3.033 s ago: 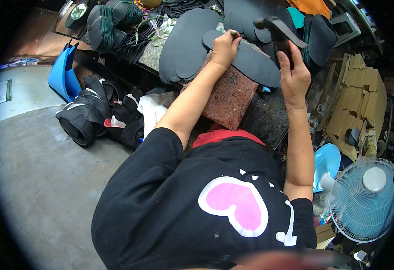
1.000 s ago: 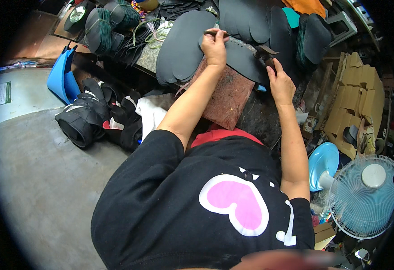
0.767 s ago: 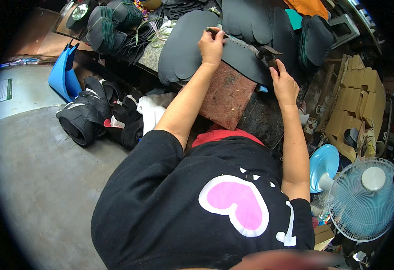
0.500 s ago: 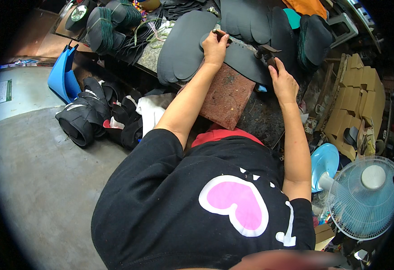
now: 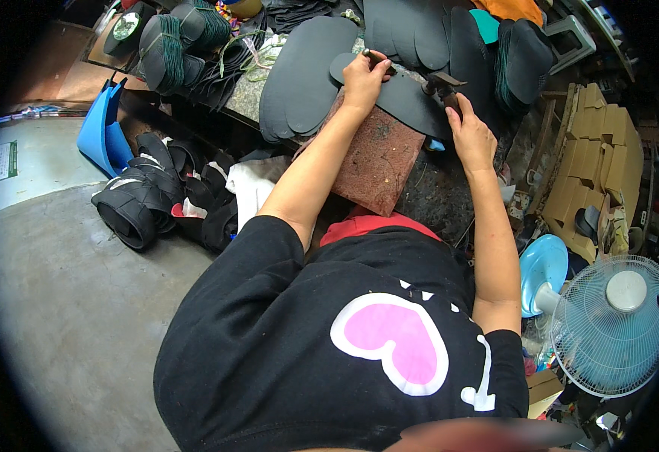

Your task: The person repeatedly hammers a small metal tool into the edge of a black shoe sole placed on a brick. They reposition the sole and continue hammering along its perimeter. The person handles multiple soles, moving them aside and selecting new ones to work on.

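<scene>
My left hand [image 5: 361, 87] is closed around a small dark punch-like tool [image 5: 375, 56], its lower end hidden by my fingers. Under it lies a black shoe sole [image 5: 414, 108], partly on a worn reddish-brown board [image 5: 378, 162]. My right hand [image 5: 472, 137] grips a hammer [image 5: 445, 84] by its dark handle. The hammer head is above the right part of the sole, apart from the punch. Left of my left hand, larger black sole pieces [image 5: 299, 75] overlap on the work surface.
More black soles [image 5: 408, 30] spread along the back. Cord-tied sole bundles [image 5: 162, 56] stand far left, with another bundle [image 5: 524, 64] at right. Blue sheets [image 5: 105, 132] and black rolled material [image 5: 134, 200] lie left. Cardboard boxes [image 5: 589, 166] and a fan [image 5: 608, 331] stand right.
My left hand and the punch have shifted slightly right along the sole. The hammer stays raised in my right hand, and the whole view has drifted a little.
</scene>
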Motion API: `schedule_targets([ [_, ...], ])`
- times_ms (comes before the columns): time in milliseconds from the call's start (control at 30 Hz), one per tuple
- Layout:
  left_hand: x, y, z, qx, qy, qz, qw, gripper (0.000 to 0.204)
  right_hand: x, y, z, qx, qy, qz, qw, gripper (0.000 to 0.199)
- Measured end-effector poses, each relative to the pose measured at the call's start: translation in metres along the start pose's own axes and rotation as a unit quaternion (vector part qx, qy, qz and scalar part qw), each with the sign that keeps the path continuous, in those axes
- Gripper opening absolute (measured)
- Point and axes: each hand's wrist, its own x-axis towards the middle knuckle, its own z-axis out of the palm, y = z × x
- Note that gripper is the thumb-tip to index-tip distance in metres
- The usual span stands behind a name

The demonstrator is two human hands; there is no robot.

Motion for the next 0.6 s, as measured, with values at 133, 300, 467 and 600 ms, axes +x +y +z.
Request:
schedule_targets([
  [133, 0.003, 0.0, 0.004, 0.114, 0.007, 0.049, 0.992, 0.011, 0.0, -0.001, -0.001, 0.004, -0.002, 0.003, 1.0, 0.042],
  [300, -0.002, 0.0, 0.011, 0.111, -0.019, 0.066, 0.991, 0.01, 0.0, -0.002, -0.002, -0.001, -0.013, 0.01, 1.0, 0.042],
  [467, -0.005, -0.002, 0.016, 0.012, -0.012, -0.001, 1.0, 0.011, 0.001, 0.001, 0.002, 0.007, 0.001, 0.014, 1.0, 0.043],
  [600, -0.002, -0.002, 0.013, 0.01, -0.036, -0.007, 0.999, 0.009, 0.003, -0.004, -0.004, 0.016, -0.012, 0.043, 0.999, 0.042],
])
